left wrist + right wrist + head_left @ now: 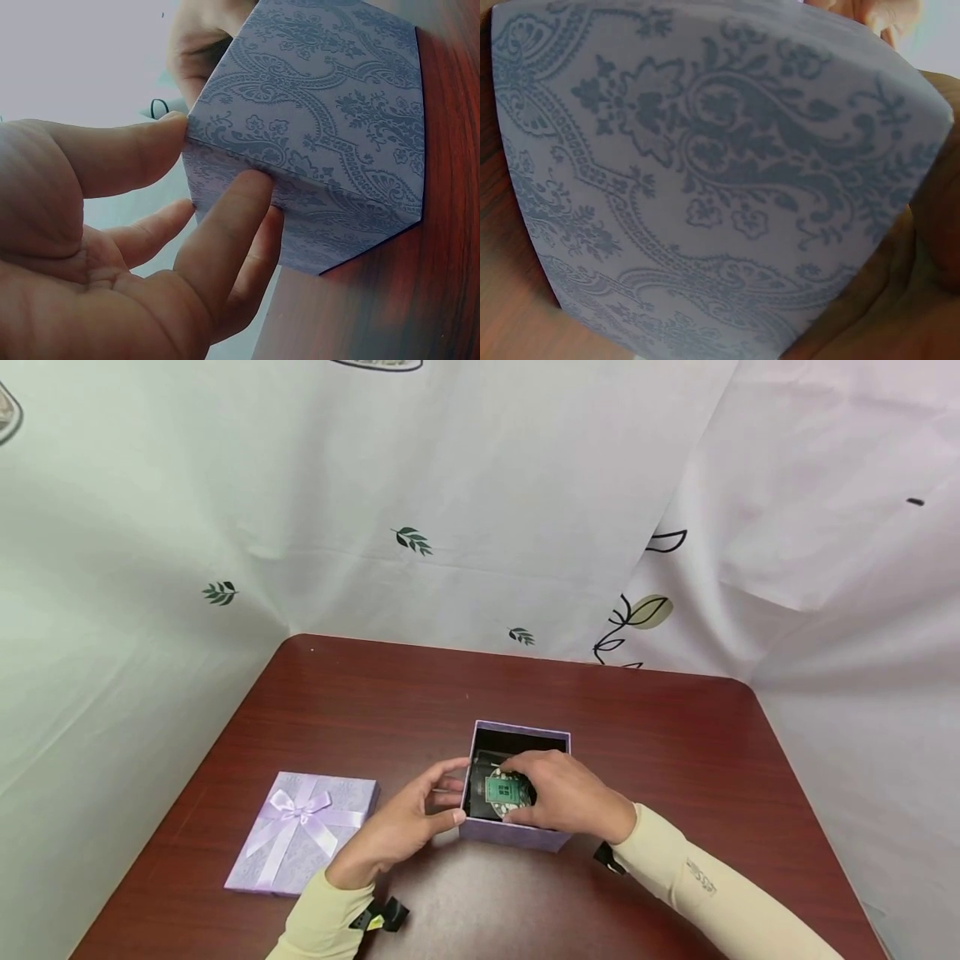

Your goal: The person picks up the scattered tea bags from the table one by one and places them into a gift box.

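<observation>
A lavender gift box (510, 835) with a black inside stands lidless on the table, its walls covered in a grey-blue paisley pattern. In it lies a black packet (483, 804) with a green label. My right hand (566, 789) reaches over the right wall and grips the packet between thumb and fingers; in the right wrist view the box wall (705, 150) hides the fingertips. My left hand (412, 814) steadies the box from the left. In the left wrist view its spread, fairly straight fingers (232, 232) touch the patterned wall, with the thumb at the rim.
The matching lavender lid (348, 793) with a ribbon bow lies to the left, close to my left forearm. The dark red-brown table (660, 735) has rounded far corners. White printed cloth (487, 485) hangs behind it and along both sides.
</observation>
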Tool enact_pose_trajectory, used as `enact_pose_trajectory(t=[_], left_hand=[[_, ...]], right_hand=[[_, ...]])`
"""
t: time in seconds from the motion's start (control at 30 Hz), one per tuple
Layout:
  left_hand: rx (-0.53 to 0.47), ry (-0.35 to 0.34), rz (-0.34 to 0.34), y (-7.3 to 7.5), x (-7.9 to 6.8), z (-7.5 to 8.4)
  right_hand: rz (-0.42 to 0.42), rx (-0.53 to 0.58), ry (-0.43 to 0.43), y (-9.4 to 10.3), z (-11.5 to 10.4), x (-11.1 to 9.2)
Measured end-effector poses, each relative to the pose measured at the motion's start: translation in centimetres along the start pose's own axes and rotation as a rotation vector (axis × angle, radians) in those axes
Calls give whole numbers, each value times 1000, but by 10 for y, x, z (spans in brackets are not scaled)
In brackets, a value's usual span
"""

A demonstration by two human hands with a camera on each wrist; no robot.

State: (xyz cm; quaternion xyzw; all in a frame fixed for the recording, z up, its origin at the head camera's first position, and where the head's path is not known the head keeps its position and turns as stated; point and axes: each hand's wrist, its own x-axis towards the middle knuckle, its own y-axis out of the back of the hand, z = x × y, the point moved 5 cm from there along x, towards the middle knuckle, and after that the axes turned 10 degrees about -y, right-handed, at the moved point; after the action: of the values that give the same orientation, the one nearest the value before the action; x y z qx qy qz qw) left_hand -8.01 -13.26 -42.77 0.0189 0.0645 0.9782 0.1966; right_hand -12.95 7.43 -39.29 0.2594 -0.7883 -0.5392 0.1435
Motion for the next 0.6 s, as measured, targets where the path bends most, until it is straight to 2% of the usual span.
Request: enact_pose_trajectory(t=[0.4, 0.6], left_hand=[[-3, 2, -2, 0, 0, -2], [-3, 1, 2, 1, 1, -2]], right_hand=[[166, 187, 46, 18, 3, -6], [240, 276, 24, 26, 3, -13]])
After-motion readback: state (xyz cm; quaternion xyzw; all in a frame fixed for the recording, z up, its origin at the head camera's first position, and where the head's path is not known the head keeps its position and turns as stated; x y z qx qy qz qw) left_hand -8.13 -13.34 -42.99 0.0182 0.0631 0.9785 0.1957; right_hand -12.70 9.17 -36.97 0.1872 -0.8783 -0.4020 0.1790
